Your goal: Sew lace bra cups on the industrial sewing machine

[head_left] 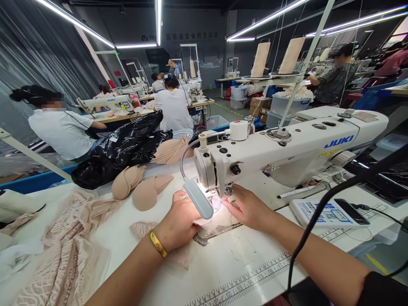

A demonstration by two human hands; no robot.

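Observation:
A white JUKI sewing machine [287, 136] stands before me, its needle area lit by a grey gooseneck lamp [198, 199]. Under the lamp lies a piece of pale pink fabric [207, 225] with a small whitish part at the presser foot. My left hand [180, 223], with a gold bracelet [157, 244] at the wrist, is closed on the fabric's left side; the lamp hides some fingertips. On the other side of the needle, my right hand [247, 207] pinches the fabric's edge beside the presser foot. A patterned lace scrap [142, 229] lies left of my left hand.
Beige moulded cups [145, 194] and black plastic bags [121, 148] sit behind at left, beige lace [75, 238] nearer. At right are a phone [352, 211] on a white box, a marker pen [301, 191] and a hanging black cable [314, 221]. Several people work at machines beyond.

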